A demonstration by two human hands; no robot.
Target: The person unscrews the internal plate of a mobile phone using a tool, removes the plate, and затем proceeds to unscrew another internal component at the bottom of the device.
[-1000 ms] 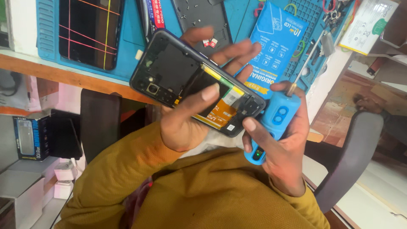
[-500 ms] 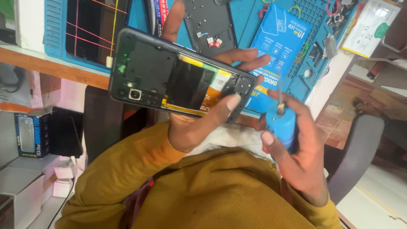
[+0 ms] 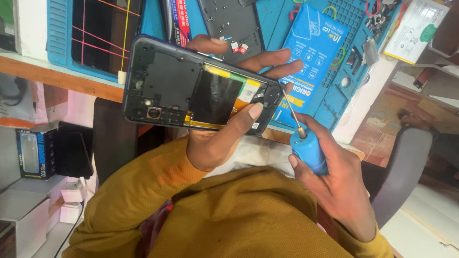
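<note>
Nearest the camera, the right hand (image 3: pixel 334 191) gripped one blue-handled screwdriver (image 3: pixel 306 145), its tip touching the lower corner of the one opened phone (image 3: pixel 191 91). The left hand (image 3: pixel 224 134) clasped that phone above the table's near edge, thumb across its black battery. Its back cover was already off and the inner shield still on, so disassembly looked partway. Farther off, on the blue mat (image 3: pixel 267 28), lay one cracked screen (image 3: pixel 103 33), one dark back panel (image 3: pixel 234 21) and one blue parts packet (image 3: pixel 311 57).
</note>
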